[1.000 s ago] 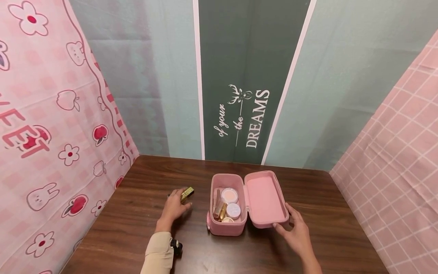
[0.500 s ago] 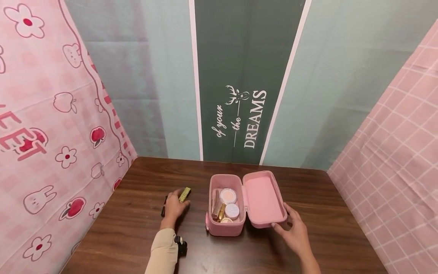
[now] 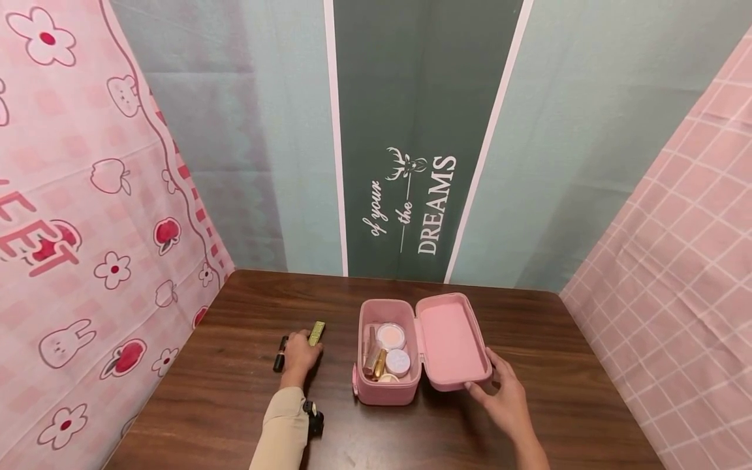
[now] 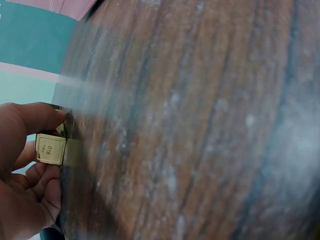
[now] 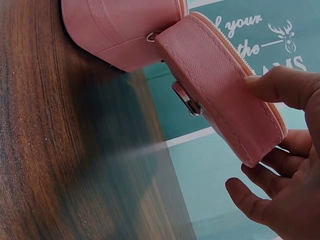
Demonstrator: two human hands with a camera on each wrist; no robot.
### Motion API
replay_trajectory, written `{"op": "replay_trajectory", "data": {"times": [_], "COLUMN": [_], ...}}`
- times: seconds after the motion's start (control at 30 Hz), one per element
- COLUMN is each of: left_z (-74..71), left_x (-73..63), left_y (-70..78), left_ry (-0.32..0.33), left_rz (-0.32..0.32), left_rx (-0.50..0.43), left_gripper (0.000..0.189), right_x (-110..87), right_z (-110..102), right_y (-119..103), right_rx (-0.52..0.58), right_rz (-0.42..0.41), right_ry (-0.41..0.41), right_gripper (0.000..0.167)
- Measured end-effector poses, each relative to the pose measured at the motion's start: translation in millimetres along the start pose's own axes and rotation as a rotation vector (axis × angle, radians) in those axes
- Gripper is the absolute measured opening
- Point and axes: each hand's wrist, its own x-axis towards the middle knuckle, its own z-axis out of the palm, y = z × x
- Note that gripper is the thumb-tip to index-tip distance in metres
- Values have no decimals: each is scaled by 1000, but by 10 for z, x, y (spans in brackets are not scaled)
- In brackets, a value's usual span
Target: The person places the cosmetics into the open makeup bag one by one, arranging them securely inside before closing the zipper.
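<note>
My left hand [image 3: 301,354] pinches a gold lipstick tube [image 3: 316,333] low over the table, left of the case. In the left wrist view, thumb and fingers close around the lipstick's square end [image 4: 50,149], which carries a printed label. Just left of that hand lies a black tube [image 3: 280,356]. My right hand [image 3: 506,395] grips the front right corner of the lid [image 3: 452,339] of a pink makeup case [image 3: 388,393], thumb on one side and fingers on the other. The lid is swung out to the right.
Inside the case are a round compact [image 3: 390,336], a pale-lidded jar [image 3: 397,362], a gold tube [image 3: 379,364] and pinkish tubes [image 3: 371,356]. A metal clasp [image 5: 187,99] sits on the lid's outside. Printed cloths [image 3: 235,163] border the brown table [image 3: 499,444].
My left hand has shifted slightly right and nearer, and the gold lipstick has turned more upright in view. The black tube beside the hand has come into sight. My right hand keeps its grip on the lid.
</note>
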Motion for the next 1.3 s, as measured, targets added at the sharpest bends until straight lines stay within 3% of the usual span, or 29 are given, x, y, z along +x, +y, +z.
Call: {"op": "replay_trajectory", "data": {"times": [0.4,0.8,1.3], "left_z": [-17,-47,-229], "left_x": [-52,-179,-324], "left_y": [40,103,318], "left_ry": [60,88,110], "left_rz": [-28,1,-14], "left_rx": [-91,-75,-59], "left_gripper": [38,37,38], "right_x": [12,16,10], "right_z": [7,0,-1], "right_y": [-16,-19,-10], "right_rx": [5,8,13], "right_rz": [12,26,15], "right_ry": [-15,-28,-12], "right_gripper": [74,74,73]}}
